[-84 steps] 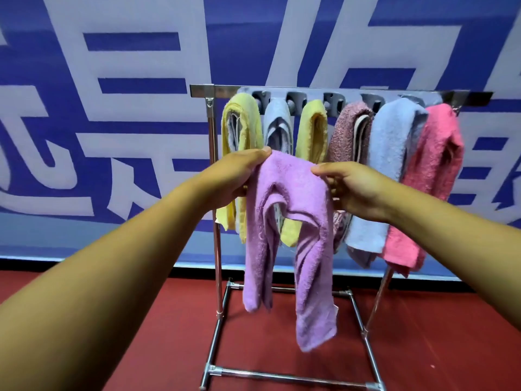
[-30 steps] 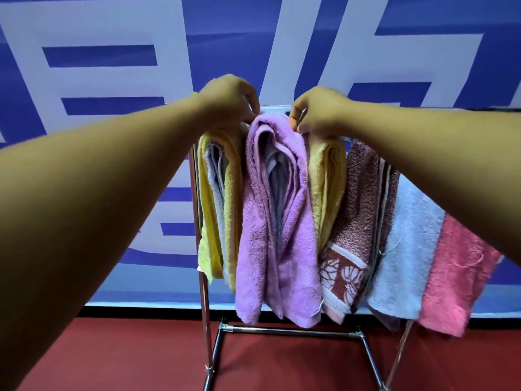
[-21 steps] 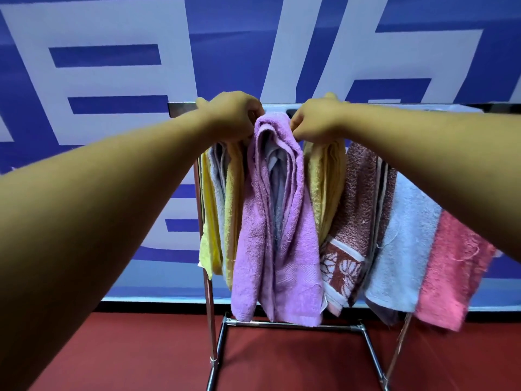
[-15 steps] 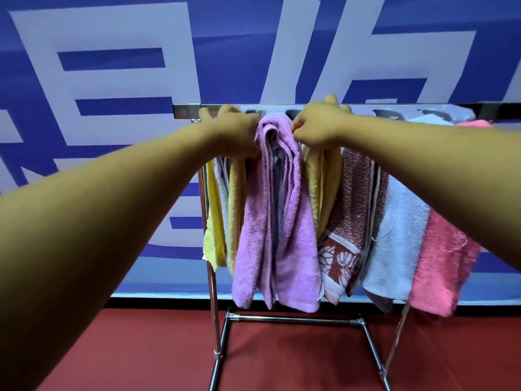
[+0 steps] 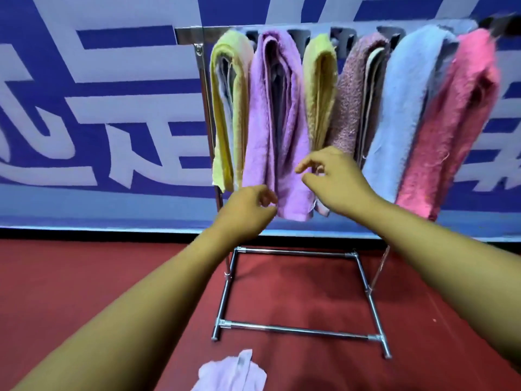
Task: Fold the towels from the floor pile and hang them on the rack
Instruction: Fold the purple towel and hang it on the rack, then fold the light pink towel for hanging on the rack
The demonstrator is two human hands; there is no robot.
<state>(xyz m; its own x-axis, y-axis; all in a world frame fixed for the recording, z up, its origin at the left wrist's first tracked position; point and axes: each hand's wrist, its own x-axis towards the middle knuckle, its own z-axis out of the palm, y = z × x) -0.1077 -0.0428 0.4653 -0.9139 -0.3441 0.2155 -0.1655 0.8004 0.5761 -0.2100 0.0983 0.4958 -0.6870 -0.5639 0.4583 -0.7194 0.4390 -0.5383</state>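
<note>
A lilac towel (image 5: 275, 119) hangs folded over the metal rack (image 5: 298, 330), second from the left. My left hand (image 5: 248, 211) hovers near its lower left corner, fingers loosely curled, holding nothing. My right hand (image 5: 334, 182) is at its lower right edge, fingers relaxed and empty. On the floor near me lies a pale lilac towel (image 5: 231, 373), crumpled.
Other towels hang on the rack: yellow (image 5: 228, 108), yellow-green (image 5: 321, 88), mauve (image 5: 352, 88), light blue (image 5: 403, 108), pink (image 5: 454, 122). A blue-and-white banner wall (image 5: 98, 108) stands behind. The floor (image 5: 84, 277) is red.
Both hands let go of the lilac towel's top and dropped to its lower edge. The lilac towel now hangs on the rack by itself. My view has tilted down, showing the floor towel.
</note>
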